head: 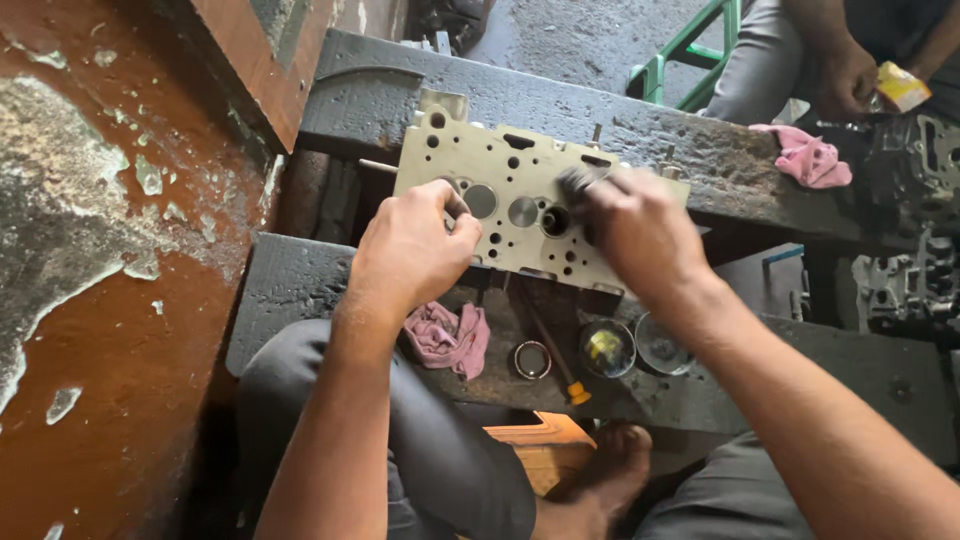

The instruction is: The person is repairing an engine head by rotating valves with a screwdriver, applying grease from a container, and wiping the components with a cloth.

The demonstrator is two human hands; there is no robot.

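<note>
- Cylinder head (520,205) lies flat across two dark beams, its near edge overhanging the gap between them.
- Left hand (412,245) grips the head's left edge.
- Right hand (640,235) is clenched on a blurred dark tool (578,182) over a bore.
- Near beam (300,300): one pink rag (450,338), one ring (532,359), two round tins (608,348).
- Second pink rag (808,158) lies on the far beam.

A grey metal cylinder head (520,205) lies across two dark wooden beams (700,150). The left hand (415,245) grips its near left edge, while the right hand (640,235) presses a blurred dark tool (578,183) against its face. A pink rag (450,338), a metal ring (532,360) and two round tins (607,348) sit below.
</note>
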